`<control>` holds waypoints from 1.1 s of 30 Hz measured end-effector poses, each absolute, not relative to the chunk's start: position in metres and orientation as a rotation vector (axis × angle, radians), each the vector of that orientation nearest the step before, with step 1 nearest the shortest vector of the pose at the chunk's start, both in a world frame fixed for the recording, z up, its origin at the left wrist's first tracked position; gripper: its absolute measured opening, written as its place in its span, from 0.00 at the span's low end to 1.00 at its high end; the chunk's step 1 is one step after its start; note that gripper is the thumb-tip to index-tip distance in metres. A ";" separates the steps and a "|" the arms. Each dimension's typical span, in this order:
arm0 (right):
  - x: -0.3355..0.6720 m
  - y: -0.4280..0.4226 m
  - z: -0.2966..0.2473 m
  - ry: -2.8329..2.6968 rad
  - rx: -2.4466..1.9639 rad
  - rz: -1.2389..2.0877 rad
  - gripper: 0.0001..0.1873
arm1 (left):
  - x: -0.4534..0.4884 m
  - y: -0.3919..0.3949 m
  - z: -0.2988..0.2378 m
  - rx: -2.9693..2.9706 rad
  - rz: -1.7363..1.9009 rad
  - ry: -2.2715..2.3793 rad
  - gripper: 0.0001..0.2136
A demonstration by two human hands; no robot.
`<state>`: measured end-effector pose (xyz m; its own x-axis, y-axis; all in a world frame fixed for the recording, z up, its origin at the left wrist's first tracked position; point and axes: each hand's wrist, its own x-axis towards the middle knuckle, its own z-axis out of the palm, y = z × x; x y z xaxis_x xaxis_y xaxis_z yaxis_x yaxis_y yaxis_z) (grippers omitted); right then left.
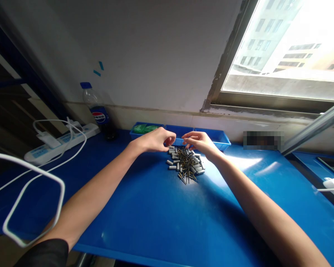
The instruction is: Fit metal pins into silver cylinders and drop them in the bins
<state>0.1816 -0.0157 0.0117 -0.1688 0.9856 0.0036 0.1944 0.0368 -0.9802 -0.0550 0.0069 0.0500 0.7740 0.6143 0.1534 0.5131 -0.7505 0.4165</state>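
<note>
A pile of small parts (187, 163) lies on the blue table, mixing short silver-grey cylinders (172, 167) with thin, dark, brass-tinted pointed pieces (186, 177). Over the pile's left back edge is my left hand (158, 139), its fingers curled in and the thumb against them. My right hand (200, 141) hovers over the right back side, thumb and fingertips brought together and pointing left. A gap separates the two hands. Whatever either hand pinches is too small or hidden to make out. Behind them stands a row of blue bins (218, 138), partly covered by my hands.
Green packaging (144, 128) lies in the left bin. At the left are a cola bottle (96, 111), a white power strip (64, 142) and a looping white cable (62, 189) near my left forearm. A metal pole (314, 126) slants at the right, below the window.
</note>
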 end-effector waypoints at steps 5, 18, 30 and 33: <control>0.181 -0.021 0.014 -1.594 -1.112 1.409 0.18 | -0.052 0.007 0.053 2.558 0.710 0.875 0.04; 0.177 -0.021 0.012 -1.512 -1.062 1.386 0.19 | -0.043 0.002 0.049 2.574 0.716 0.832 0.08; 0.182 -0.011 0.010 -1.335 -1.221 1.127 0.17 | -0.048 0.000 0.043 2.487 0.060 0.669 0.10; 0.182 -0.012 0.011 -1.315 -1.229 1.144 0.16 | -0.046 -0.002 0.043 2.502 -0.023 0.705 0.11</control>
<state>0.1815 -0.0123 0.0111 -0.0241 0.9986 0.0479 0.0907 0.0499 -0.9946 -0.0464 -0.0019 0.0430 0.8634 0.4797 -0.1559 0.4890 -0.7201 0.4923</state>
